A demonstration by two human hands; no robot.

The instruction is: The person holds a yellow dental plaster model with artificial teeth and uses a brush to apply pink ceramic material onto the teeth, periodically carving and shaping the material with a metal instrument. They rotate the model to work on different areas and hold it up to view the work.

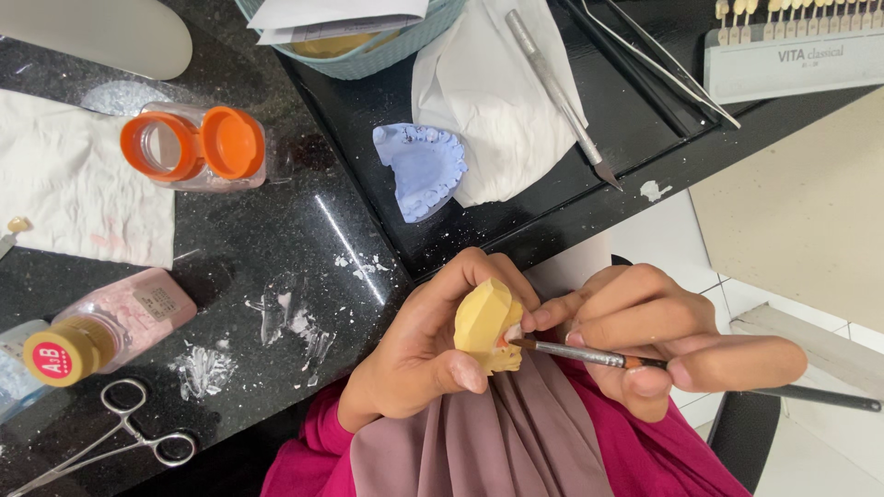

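A small yellow plaster tooth model (485,324) was held above the person's lap, just off the edge of the black speckled counter (276,239). The left hand (428,345) gripped it, fingers curled round the back and the thumb pressed on the lower front. The right hand (645,336) pinched a thin brush (589,354) between thumb and fingertips, like a pen. The brush lay almost level, its long axis running right to left, and its tip pointed left, touching a small pinkish-orange patch on the model's right face. That patch looked only partly covered, so the painting seemed early or midway; most of the model remained bare yellow.

On the counter lay a pale blue dental cast (422,168) beside a white tissue (493,101), with a metal carving tool (562,97) across it. Further left stood a jar with an orange cap (198,145), a pink bottle (110,327) on its side, and metal scissor-handled forceps (115,442). A tooth shade guide (792,46) sat at the top right.
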